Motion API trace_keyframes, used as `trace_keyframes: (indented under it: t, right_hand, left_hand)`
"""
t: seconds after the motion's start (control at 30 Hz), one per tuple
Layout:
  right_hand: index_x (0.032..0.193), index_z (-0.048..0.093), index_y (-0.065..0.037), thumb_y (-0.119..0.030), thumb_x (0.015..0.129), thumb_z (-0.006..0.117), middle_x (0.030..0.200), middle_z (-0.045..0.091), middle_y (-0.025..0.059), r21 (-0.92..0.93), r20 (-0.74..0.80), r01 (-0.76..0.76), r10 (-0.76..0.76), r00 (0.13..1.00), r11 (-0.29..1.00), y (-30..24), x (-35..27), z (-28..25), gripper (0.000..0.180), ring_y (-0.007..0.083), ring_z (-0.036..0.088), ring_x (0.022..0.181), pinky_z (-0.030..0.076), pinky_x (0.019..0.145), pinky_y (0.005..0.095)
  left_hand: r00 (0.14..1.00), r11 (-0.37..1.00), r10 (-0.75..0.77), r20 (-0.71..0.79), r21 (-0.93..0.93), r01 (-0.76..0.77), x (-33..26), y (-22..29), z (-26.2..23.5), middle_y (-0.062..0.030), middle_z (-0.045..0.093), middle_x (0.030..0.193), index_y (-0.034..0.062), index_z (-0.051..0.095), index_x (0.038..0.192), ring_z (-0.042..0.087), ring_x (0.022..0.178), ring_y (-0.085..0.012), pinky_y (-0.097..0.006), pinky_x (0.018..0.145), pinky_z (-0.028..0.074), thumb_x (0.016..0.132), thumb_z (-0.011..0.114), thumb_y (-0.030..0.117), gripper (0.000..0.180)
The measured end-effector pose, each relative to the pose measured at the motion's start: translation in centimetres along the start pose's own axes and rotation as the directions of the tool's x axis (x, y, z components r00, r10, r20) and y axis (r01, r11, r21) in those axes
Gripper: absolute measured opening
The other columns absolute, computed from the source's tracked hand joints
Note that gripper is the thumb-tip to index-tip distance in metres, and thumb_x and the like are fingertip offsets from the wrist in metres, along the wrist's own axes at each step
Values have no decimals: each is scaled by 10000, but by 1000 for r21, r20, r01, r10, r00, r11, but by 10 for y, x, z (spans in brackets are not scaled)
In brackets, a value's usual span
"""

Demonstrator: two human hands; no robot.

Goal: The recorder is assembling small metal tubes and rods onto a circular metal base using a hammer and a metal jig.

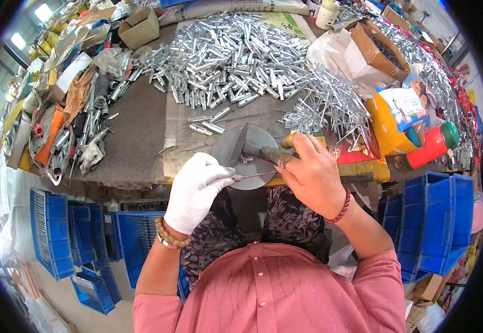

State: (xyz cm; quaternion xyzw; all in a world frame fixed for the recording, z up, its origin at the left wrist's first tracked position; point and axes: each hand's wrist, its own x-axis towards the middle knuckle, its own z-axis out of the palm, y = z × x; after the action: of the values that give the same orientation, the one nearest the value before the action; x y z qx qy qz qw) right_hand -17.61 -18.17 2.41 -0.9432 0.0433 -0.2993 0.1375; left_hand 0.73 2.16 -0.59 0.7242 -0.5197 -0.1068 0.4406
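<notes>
My left hand (194,191), in a white glove, pinches a thin metal rod (255,175) at the near edge of a round grey metal plate (261,178). My bare right hand (316,175) is closed around the dark handle of a hammer (240,143), whose head is over the plate. The right fingertips are close to the rod's far end; whether they touch it I cannot tell. A yellowish piece (288,141) shows beside the right fingers, its kind unclear. A few loose metal tubes (208,126) lie just beyond the plate.
A large heap of shiny metal tubes (236,55) covers the bench's back, with thinner metal pins (330,105) to its right. Tools and an orange-handled item (52,133) crowd the left. A yellow container (391,125) and red bottle (433,145) stand right. Blue bins (436,222) flank me below.
</notes>
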Motion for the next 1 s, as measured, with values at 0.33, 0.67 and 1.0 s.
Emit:
trace_keyframes:
  t: [0.33,0.67,1.0]
  right_hand:
    - [990,667,-33,-156,894,770,841,679,142,223,343,-386,298,891,895,-46,-35,13,187,367,705,779,547,670,448]
    - [1053,635,13,-134,934,775,820,700,191,526,557,-701,428,711,481,-64,-56,33,235,333,671,686,521,643,399]
    - [1179,695,23,-101,911,832,860,721,78,506,483,-574,340,807,644,-71,-52,38,325,117,650,725,514,645,287]
  left_hand:
    - [981,983,44,-190,185,-8,-15,6,17,-94,655,962,31,788,1133,641,894,-230,-335,811,518,839,822,7,297]
    - [740,589,-672,-32,-629,508,-47,40,44,-42,720,928,13,432,1606,585,680,-52,-196,575,474,1032,626,117,615]
    - [700,574,-694,-167,-716,397,-87,13,7,-85,761,1030,4,464,1541,561,693,-55,-209,596,445,985,726,108,623]
